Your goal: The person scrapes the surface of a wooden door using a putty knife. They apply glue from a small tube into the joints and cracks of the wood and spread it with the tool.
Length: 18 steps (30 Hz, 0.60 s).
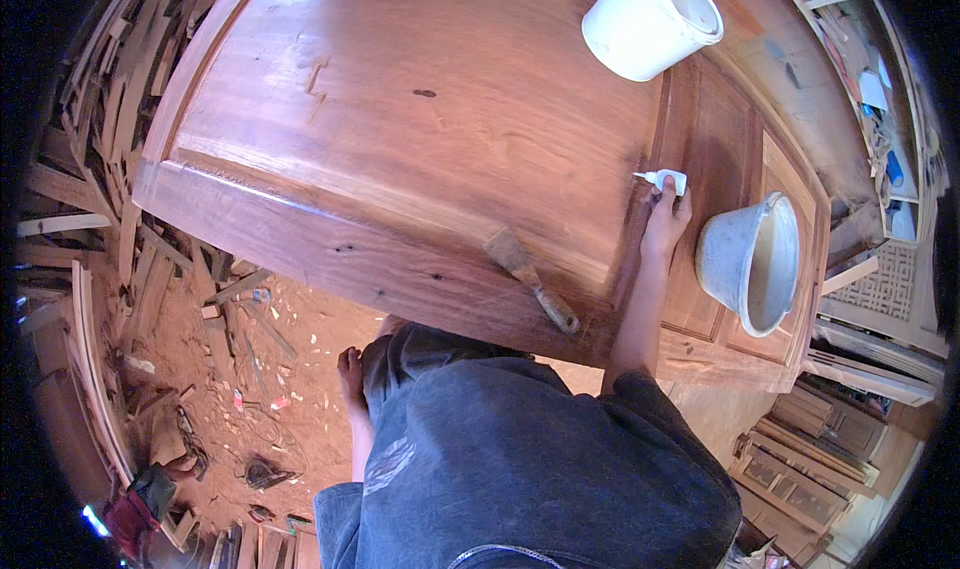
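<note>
My right hand (664, 221) grips a small white squeeze bottle (676, 182) between thumb and fingers. The bottle is tilted nearly level, its thin nozzle pointing left above the reddish-brown wooden panel door (440, 119). Whether the tip touches the wood, I cannot tell. At my left side, my left hand (350, 377) hangs low beside my leg, fingers loosely bent and slightly apart, with nothing seen in it. A putty knife (530, 277) with a worn handle lies on the door's near edge. A dark knot mark (424, 94) and a pale patch (317, 87) show in the surface.
A white bucket (630, 29) stands at the door's far side, and a grey-white pail (722, 257) sits right of my right forearm. Wood offcuts (130, 99) are heaped at the left, beside a reddish dirt floor (290, 349) with scraps. Wooden panels (805, 459) lean at the lower right.
</note>
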Available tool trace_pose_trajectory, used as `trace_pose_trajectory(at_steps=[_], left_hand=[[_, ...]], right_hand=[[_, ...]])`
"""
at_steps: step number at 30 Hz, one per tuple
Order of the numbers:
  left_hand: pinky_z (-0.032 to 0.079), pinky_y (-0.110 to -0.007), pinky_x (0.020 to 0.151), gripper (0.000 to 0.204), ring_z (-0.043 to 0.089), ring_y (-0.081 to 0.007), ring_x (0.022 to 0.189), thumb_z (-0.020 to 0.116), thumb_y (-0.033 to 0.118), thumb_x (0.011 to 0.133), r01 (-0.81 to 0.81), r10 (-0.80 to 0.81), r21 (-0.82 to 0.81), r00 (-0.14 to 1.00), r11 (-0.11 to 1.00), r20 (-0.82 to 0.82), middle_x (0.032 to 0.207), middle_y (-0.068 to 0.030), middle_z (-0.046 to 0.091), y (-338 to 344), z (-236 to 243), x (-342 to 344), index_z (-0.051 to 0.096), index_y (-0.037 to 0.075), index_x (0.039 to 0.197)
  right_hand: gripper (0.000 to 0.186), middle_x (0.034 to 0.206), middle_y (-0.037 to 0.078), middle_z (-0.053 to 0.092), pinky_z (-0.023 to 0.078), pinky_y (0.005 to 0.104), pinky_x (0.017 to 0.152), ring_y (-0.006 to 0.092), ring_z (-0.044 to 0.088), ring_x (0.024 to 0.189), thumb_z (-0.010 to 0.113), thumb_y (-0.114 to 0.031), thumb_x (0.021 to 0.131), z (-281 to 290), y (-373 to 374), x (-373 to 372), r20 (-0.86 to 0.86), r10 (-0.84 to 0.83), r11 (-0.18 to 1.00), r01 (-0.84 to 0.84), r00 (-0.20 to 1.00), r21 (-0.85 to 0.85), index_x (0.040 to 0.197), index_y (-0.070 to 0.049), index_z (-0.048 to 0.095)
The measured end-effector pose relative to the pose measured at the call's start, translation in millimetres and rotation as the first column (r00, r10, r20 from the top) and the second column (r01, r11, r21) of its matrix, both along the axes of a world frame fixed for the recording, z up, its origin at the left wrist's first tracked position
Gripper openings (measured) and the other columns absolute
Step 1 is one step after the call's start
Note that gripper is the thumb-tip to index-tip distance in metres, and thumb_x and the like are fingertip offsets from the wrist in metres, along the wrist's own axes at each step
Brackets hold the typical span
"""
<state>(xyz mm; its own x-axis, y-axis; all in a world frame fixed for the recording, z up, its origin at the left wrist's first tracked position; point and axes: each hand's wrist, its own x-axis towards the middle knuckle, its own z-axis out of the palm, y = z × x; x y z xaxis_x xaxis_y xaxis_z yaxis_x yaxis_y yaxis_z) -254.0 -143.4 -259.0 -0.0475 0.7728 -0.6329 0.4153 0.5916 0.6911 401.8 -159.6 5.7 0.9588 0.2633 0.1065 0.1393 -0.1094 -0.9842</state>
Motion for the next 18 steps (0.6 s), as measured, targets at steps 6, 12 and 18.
trace_pose_trajectory(at_steps=[6, 12, 18], left_hand=[[0.051, -0.036, 0.087, 0.044, 0.062, -0.0253, 0.101, 0.051, 0.035, 0.100, 0.078, -0.078, 0.010, 0.997, 0.997, -0.026, 0.110, -0.0176, 0.065, 13, 18, 11, 0.056, -0.004, 0.121], [0.050, -0.034, 0.085, 0.041, 0.062, -0.0233, 0.095, 0.054, 0.032, 0.100, 0.052, -0.053, 0.031, 0.998, 0.998, 0.028, 0.103, -0.0149, 0.067, 6, 14, 12, 0.058, -0.003, 0.119], [0.051, -0.034, 0.083, 0.039, 0.063, -0.0216, 0.094, 0.054, 0.032, 0.099, 0.034, -0.036, 0.049, 0.998, 0.998, 0.050, 0.101, -0.0136, 0.068, 4, -1, 5, 0.061, -0.003, 0.115]], right_hand=[[0.020, 0.074, -0.001, 0.057, 0.041, 0.0228, 0.057, 0.0067, 0.051, 0.064, 0.061, -0.024, 0.098, -4, -7, 7, 0.141, 0.005, 0.995, 0.010, 0.990, -0.102, 0.093, -0.004, 0.060], [0.022, 0.072, -0.001, 0.056, 0.040, 0.0225, 0.056, 0.0059, 0.050, 0.063, 0.062, -0.025, 0.098, -8, -5, 6, 0.158, 0.033, 0.993, -0.015, 0.987, -0.115, 0.092, -0.004, 0.060], [0.019, 0.074, 0.001, 0.060, 0.041, 0.0240, 0.052, 0.0077, 0.051, 0.059, 0.060, -0.020, 0.098, -11, -7, 9, 0.203, 0.032, 0.987, 0.000, 0.979, -0.158, 0.096, -0.002, 0.062]])
